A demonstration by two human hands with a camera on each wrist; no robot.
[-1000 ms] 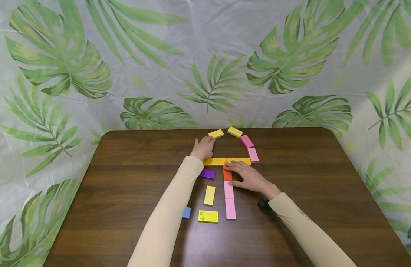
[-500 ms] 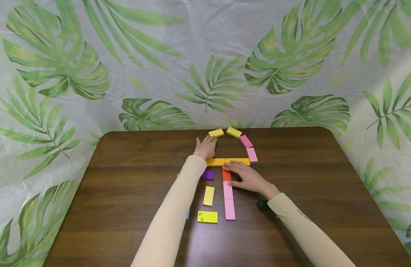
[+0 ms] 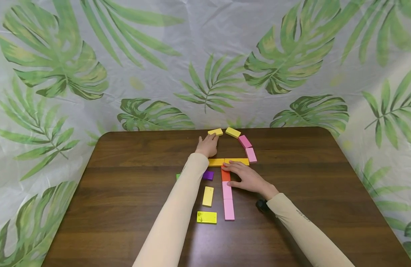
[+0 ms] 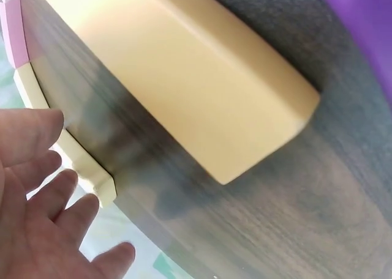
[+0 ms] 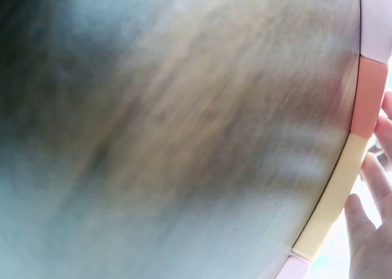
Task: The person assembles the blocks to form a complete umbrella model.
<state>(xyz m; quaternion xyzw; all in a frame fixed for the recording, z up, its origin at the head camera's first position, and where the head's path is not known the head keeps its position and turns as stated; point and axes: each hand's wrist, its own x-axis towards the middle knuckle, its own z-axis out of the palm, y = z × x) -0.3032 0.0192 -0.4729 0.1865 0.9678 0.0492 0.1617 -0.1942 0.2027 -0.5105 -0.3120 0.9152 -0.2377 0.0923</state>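
In the head view my left hand [image 3: 207, 145] reaches to the table's far side, its fingertips at the near edge of a yellow block [image 3: 214, 131]. The left wrist view shows that hand [image 4: 55, 199] with fingers loosely extended beside a pale yellow block [image 4: 92, 172]. My right hand [image 3: 248, 177] rests over the join of an orange block [image 3: 239, 161] and a red block [image 3: 226, 175], fingers spread, the thumb by a pink block [image 3: 227, 190]. Another orange block [image 3: 216, 162] lies end to end with the first, partly behind my left sleeve.
A second yellow block [image 3: 233, 132], a dark pink block [image 3: 245, 141] and a light pink block [image 3: 250, 155] curve round at the back right. Purple [image 3: 209, 175], pale yellow [image 3: 207, 196] and bright yellow [image 3: 207, 217] blocks lie nearer. A green block [image 3: 178, 177] peeks from behind the left sleeve.
My left hand has shifted slightly right and away, its fingers now overlapping the yellow block's near edge. The left sleeve now hides the blue block and uncovers a green one. My right hand stays put.
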